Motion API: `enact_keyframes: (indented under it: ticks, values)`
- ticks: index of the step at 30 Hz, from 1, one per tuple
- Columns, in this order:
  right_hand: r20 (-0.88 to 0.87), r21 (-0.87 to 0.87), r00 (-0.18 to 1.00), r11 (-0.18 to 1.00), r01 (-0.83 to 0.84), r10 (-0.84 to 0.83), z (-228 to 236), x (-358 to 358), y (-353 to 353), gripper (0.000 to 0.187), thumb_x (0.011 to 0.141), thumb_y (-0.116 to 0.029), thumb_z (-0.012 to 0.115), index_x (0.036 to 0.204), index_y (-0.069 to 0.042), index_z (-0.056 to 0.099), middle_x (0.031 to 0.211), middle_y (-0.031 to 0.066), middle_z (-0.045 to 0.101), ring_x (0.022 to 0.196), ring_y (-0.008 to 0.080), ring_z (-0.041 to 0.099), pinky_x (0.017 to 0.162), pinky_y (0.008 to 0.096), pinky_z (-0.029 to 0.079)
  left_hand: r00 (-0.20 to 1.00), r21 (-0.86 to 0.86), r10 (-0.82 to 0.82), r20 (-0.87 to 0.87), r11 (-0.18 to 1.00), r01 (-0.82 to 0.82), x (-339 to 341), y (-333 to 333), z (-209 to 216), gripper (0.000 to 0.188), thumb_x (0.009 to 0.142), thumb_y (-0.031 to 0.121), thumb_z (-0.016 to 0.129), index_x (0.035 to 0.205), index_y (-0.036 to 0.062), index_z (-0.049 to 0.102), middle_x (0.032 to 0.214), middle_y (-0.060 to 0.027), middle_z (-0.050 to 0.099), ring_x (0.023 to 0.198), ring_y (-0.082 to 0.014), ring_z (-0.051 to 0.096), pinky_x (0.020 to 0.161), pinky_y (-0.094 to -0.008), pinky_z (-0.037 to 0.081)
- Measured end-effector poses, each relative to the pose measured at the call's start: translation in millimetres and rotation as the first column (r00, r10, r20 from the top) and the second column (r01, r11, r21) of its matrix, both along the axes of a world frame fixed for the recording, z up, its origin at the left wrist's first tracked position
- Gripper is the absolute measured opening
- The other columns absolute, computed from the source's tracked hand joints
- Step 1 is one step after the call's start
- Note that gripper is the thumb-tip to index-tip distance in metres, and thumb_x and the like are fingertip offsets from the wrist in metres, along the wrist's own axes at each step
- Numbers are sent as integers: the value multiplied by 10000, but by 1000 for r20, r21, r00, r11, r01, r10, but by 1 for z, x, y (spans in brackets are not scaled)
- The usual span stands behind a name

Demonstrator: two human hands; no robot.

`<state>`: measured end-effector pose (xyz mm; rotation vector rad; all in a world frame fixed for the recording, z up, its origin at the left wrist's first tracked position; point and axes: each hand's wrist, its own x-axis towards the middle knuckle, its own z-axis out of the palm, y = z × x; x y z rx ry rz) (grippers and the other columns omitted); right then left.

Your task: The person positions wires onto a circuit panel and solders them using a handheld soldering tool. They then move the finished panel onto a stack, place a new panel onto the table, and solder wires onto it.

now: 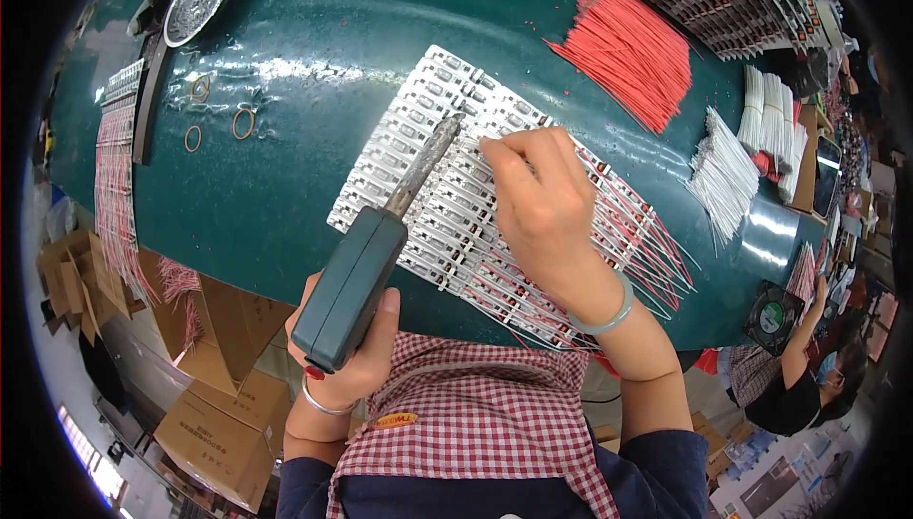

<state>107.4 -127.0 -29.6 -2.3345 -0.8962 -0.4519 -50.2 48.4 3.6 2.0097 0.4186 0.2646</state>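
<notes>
My left hand [371,348] is wrapped around the dark green body of a soldering gun [352,281]. Its long, discoloured metal shaft slants up and away over a panel of small white modules [390,162] set in rows. The tip sits by the far rows; whether it touches them is unclear. My right hand [545,197] is pinched over the panel just right of the tip, and what lies between its fingertips is too small to make out. Red and white wires [637,234] run from the panel's right side and near edge, partly under my right forearm.
Red wires [628,53] lie piled at the far right, with white wires [725,175] nearer. A metal bowl [200,0] and rubber bands [243,123] are at left, beside another wired panel [116,153]. A black fan [773,316] stands near a co-worker [808,381] at right.
</notes>
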Motion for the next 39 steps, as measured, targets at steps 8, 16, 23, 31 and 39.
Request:
enact_keyframes:
  ticks: [8, 16, 23, 31, 39]
  values:
    - [-37, -1, 999, 1000, -8, 8, -4, 12, -6, 269, 696, 97, 707, 950, 12, 686, 829, 104, 596, 763, 257, 589, 636, 361, 491, 999, 22, -22, 47, 1000, 21, 15, -3, -2, 246, 754, -17, 750, 994, -45, 705, 933, -147, 696, 739, -216, 690, 661, -282, 538]
    - [-29, 1, 1000, 1000, 6, -6, -5, 12, -2, 284, 694, 102, 707, 960, 4, 688, 832, 98, 596, 761, 255, 585, 641, 356, 495, 994, 26, -72, 78, 997, 70, 26, -5, 0, 216, 755, -40, 733, 967, -57, 693, 913, -137, 684, 705, -208, 670, 639, -272, 519]
    - [5, -31, 1000, 999, -5, 5, -6, 11, -3, 247, 697, 39, 670, 944, 28, 670, 849, 94, 565, 804, 251, 571, 624, 339, 497, 992, 37, -98, 83, 995, 95, 30, -5, 0, 193, 755, -51, 722, 945, -60, 684, 882, -131, 667, 681, -202, 646, 623, -271, 505]
    - [-37, -24, 999, 999, 21, -22, -6, 9, -3, 271, 700, 90, 697, 957, 6, 684, 839, 98, 589, 770, 252, 580, 648, 356, 497, 998, 1, -45, 38, 999, 45, 17, -5, -6, 221, 748, -38, 733, 966, -48, 693, 898, -143, 677, 706, -211, 667, 635, -281, 523]
    - [38, -32, 999, 999, 28, -27, -8, 12, -2, 229, 673, 36, 652, 901, 19, 663, 845, 87, 562, 790, 239, 569, 596, 329, 495, 999, -2, 0, 50, 1000, 0, 16, -4, 0, 261, 752, -23, 741, 1010, -45, 702, 923, -151, 700, 731, -214, 690, 652, -284, 539]
